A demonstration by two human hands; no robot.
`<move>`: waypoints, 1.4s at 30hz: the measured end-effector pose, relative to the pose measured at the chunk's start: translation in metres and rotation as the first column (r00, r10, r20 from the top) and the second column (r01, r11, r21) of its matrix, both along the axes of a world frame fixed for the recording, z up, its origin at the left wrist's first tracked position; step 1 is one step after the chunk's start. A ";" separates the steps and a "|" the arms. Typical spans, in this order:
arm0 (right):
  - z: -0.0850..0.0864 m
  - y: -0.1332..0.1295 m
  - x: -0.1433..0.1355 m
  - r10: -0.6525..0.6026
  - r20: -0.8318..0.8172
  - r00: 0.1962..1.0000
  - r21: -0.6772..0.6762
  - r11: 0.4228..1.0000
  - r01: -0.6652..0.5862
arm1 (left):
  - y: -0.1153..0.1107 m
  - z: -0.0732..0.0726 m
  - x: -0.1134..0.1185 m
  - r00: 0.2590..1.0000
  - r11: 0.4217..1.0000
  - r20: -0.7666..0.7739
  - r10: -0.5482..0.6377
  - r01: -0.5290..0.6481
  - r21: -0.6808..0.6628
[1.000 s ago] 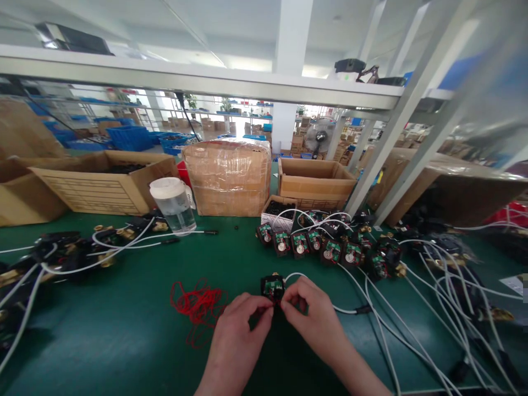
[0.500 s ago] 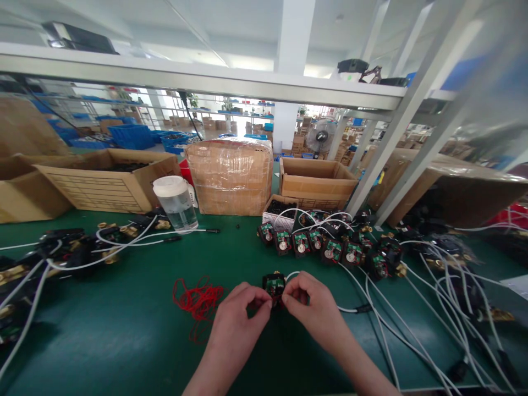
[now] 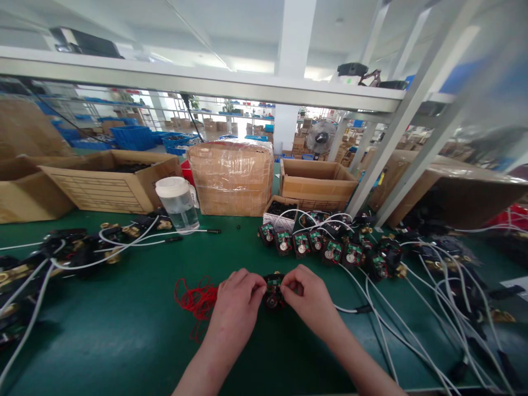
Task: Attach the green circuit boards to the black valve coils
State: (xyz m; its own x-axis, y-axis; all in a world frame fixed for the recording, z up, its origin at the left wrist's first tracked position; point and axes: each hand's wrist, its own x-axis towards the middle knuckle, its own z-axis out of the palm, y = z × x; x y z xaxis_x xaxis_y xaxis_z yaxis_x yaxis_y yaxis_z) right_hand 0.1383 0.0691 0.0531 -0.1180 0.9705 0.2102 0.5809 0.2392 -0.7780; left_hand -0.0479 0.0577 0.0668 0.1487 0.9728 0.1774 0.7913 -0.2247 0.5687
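Note:
A small black unit with a green circuit board (image 3: 274, 291) stands on the green table in front of me. My left hand (image 3: 243, 300) is at its left side, thumb and fingertips pinched together; what they hold is too small to make out. On the unit's right, my right hand (image 3: 305, 291) is pinched as well, its fingertips at the board's upper right edge, their contents hidden. A loose tangle of red wire (image 3: 198, 300) lies just left of my left hand.
Similar units (image 3: 301, 243) with white cables sit behind and to the right. More black and brass units (image 3: 82, 247) lie left. A lidded water container (image 3: 179, 206), a wrapped carton (image 3: 231, 179) and open boxes (image 3: 317, 179) line the back.
Both hands have moved slightly up and apart, from the unit's lower part to its upper sides. More of the unit's lower front shows between them.

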 end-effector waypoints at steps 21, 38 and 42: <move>0.000 0.007 -0.004 0.000 0.160 0.987 0.162 0.986 -0.026 | 0.010 0.003 0.009 0.969 0.987 -0.246 0.022 0.018 0.160; -0.008 0.004 -0.012 -0.084 0.274 0.958 0.263 0.965 0.009 | 0.017 0.004 0.008 0.981 0.990 -0.195 0.015 0.013 0.137; -0.008 0.004 -0.011 -0.079 0.229 0.970 0.222 0.975 0.027 | 0.019 0.003 0.007 0.991 0.996 -0.132 0.015 -0.003 0.092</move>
